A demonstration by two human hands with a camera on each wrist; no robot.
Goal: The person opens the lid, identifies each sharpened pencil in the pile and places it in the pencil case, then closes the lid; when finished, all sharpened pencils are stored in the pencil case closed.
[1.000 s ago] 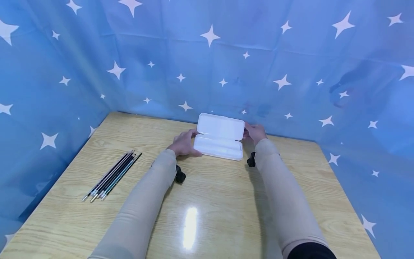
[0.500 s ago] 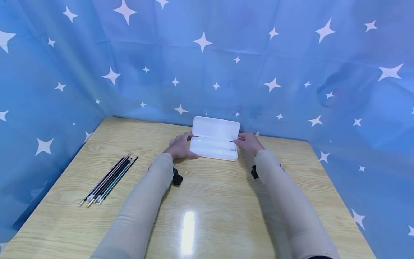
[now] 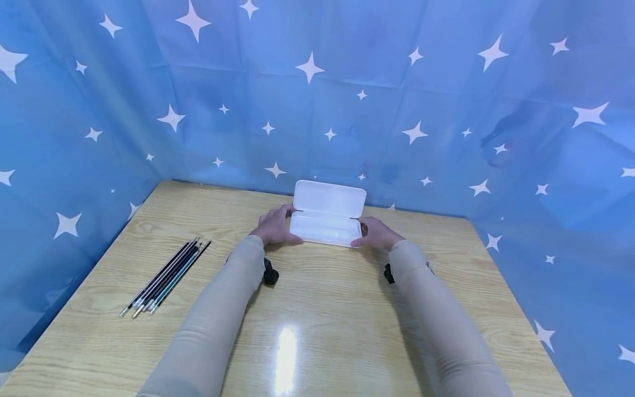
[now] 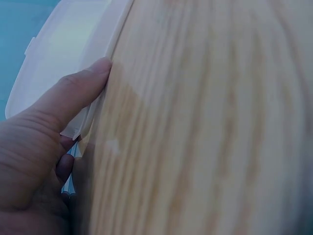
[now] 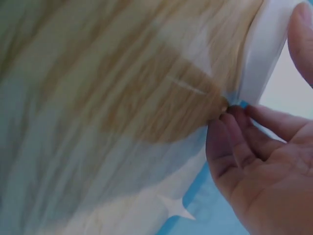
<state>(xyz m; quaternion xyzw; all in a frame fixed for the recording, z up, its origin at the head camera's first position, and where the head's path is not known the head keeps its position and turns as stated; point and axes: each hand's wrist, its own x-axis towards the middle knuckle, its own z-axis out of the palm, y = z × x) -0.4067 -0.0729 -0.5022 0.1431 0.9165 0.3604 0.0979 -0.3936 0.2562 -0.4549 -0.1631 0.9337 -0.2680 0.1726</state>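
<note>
A white pencil case (image 3: 324, 229) stands at the table's far edge, its lid (image 3: 329, 198) raised against the curtain and no contents showing in its tray. My left hand (image 3: 274, 226) grips the case's left end; in the left wrist view the thumb (image 4: 83, 85) lies along the front rim and the other fingers reach behind. At the opposite end my right hand (image 3: 379, 235) holds the case, thumb at the front corner. The right wrist view shows its fingers (image 5: 234, 137) curled at the end of the white case (image 5: 259, 54).
Several pencils (image 3: 166, 278), mostly dark with one light blue, lie in a slanted bundle on the left of the wooden table (image 3: 337, 320). A blue curtain (image 3: 238, 82) with white stars hangs right behind the table and along both sides.
My right hand has moved from beside the raised lid down to the tray's right end, its thumb now at the front corner. The left hand keeps its place; the head view has shifted slightly.
</note>
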